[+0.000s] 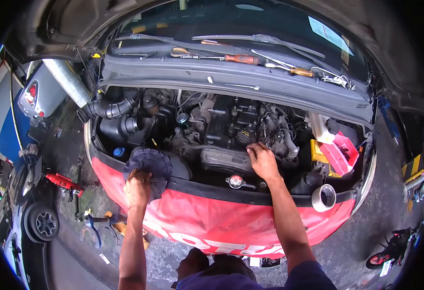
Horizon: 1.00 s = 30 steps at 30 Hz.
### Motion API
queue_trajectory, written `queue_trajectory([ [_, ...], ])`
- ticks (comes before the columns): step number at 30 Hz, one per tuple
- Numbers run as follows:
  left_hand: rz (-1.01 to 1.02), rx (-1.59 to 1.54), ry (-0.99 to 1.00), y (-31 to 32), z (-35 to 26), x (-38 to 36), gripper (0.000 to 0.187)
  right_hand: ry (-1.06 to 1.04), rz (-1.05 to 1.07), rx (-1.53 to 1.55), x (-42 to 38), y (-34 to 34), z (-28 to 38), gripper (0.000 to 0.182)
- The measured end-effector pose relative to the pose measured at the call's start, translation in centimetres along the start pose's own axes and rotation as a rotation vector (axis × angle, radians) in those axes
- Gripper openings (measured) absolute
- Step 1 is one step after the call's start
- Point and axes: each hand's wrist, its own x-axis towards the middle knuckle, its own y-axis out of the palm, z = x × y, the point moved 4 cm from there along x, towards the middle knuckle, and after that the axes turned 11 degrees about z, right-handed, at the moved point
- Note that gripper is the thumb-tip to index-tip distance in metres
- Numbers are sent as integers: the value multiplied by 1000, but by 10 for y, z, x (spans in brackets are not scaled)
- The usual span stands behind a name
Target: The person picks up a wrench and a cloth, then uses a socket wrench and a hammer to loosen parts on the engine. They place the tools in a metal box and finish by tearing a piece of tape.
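At the front left edge of the engine bay, my left hand (138, 188) is closed on the edge of a dark, crumpled rag (155, 164). My right hand (264, 163) rests at the front of the engine, its fingers slightly apart and bent, with nothing visible in them. Just above its fingertips is the black oil filler cap (244, 137) on the dark engine cover (220, 126). Lower down, between my hands, sits the radiator cap (235, 181). A blue reservoir cap (118, 152) shows beside the rag.
A red fender cover (207, 215) drapes the car's front. A tape roll (324, 197) stands on its right, near a pink-red container (340, 154). A screwdriver (241, 59) and a ratchet (289, 69) lie below the windshield. Left, a red jack (63, 181) stands on the floor.
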Motion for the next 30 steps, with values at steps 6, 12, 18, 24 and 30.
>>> queue_trajectory([
  [6,-110,-70,22,9,7,-5,14,83,-70,115,2,-12,-16,18],
  [12,-26,106,53,9,-16,-16,38,98,-48,103,1,-11,-20,18],
  [18,60,92,68,5,-12,-7,37,-72,-157,116,23,-37,25,15],
  [24,195,-61,129,-33,-24,32,35,-26,-426,231,67,-111,61,21],
  [30,84,-387,514,-99,-102,136,29,196,-364,121,0,-85,65,20],
])
